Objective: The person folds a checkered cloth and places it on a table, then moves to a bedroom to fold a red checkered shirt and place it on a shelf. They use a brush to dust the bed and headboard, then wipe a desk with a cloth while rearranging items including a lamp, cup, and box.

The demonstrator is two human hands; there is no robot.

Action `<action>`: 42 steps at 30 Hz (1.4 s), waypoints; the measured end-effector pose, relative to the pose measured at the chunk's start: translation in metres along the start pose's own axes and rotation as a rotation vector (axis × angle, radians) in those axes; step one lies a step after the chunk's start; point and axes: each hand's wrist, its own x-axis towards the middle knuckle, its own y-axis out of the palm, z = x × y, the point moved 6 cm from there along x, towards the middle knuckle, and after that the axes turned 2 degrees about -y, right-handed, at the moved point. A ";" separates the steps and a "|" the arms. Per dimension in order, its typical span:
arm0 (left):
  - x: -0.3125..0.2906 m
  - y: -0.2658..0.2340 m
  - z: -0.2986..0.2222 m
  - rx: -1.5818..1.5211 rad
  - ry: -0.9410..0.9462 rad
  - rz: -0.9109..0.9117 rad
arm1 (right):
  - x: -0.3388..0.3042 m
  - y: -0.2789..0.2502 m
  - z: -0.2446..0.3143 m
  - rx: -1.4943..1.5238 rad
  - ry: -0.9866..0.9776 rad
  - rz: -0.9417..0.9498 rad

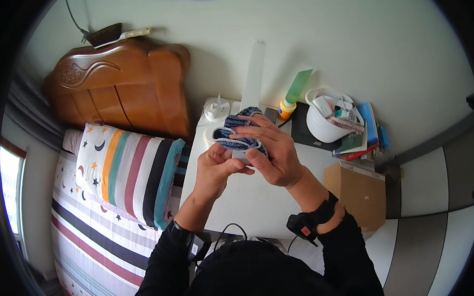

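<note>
Above the white table, my right hand point(277, 154) presses a dark blue cloth point(239, 141) with white edging, its fingers spread over the top and its thumb along the side. A small pale object point(240, 156) shows just under the cloth; most of it is hidden, so its kind cannot be told. My left hand point(215, 167) is closed round the lower left of this pale object, thumb toward the right hand. Behind the cloth rises a tall, flat white upright point(253, 73). Beside the cloth sits a round white thing point(210, 136), partly covered.
On the white table point(239, 206) are a white plug adapter point(216, 110), a yellow bottle point(286, 110) and a white basket point(320, 126) full of small items. Books point(371, 126) stand at right, above a cardboard box point(358, 193). The bed's striped pillow point(129, 174) lies left.
</note>
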 end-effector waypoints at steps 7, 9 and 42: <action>-0.009 -0.020 -0.011 0.112 0.112 0.053 | -0.052 0.013 0.013 0.431 0.438 -0.237; -0.010 -0.028 -0.013 0.196 0.063 0.009 | -0.082 0.013 0.007 0.681 0.664 -0.343; 0.169 -0.188 0.166 1.728 -0.315 -0.049 | -0.200 0.068 -0.348 -0.468 1.265 -0.010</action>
